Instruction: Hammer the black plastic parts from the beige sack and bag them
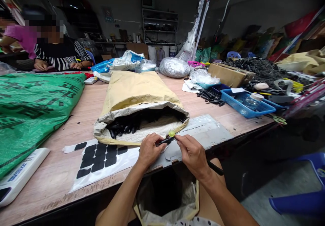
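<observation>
Left hand [150, 148]: fingers closed on a slim, smooth black tube [165, 140], lying between both hands. Right hand [191, 153]: fingertips narrow, beside a translucent yellow-green disc [172, 134]; grip contents cannot be told. Creased yellow sack [142, 85] gapes at eleven o'clock; flat black-squared sheet [98, 158], nine.

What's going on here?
A person's left hand grips a slim black piece; the right hand is at its other end, beside a small yellow-green item. Exactly what it pinches is unclear. An open sack with black pieces inside lies just beyond.
</observation>
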The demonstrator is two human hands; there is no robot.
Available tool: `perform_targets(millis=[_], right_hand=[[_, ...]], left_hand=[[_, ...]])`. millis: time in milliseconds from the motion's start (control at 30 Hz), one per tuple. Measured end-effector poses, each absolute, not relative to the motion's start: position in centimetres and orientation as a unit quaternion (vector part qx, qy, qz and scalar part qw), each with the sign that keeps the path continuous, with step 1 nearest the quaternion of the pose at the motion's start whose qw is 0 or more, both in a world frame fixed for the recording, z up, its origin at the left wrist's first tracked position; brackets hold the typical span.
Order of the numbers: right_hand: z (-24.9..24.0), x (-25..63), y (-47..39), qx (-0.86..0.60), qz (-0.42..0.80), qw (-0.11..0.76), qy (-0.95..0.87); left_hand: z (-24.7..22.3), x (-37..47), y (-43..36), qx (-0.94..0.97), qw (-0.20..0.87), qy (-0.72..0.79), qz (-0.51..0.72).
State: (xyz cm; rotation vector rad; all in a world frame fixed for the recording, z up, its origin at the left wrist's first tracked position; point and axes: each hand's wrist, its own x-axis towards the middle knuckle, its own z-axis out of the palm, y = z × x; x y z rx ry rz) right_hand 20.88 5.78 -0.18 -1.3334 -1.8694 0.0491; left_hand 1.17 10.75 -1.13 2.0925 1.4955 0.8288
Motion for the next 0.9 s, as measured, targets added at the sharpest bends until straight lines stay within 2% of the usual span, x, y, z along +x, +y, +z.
perform_targets(millis=[233, 400, 633, 900], right_hand=[[-0.2, 20.0, 5.7, -0.515, 0.05, 0.377, -0.768], [0.0, 22.1, 8.1, -0.55, 0.008, 0.402, -0.733], [-1.8, 25.3, 11.9, -0.615, -0.061, 0.32, -0.718], [-2.9, 25.4, 12.1, -0.62, -0.064, 0.317, -0.715]], left_hand=[[-1.2, 1.2, 10.8, 0.748, 0.224, 0.543, 0.31], [-1.2, 1.2, 10.8, 0.746, 0.228, 0.542, 0.311], [-1.1, 1.2, 10.7, 0.748, 0.222, 0.547, 0.303], [-1.3, 1.2, 10.9, 0.751, 0.22, 0.546, 0.3]])
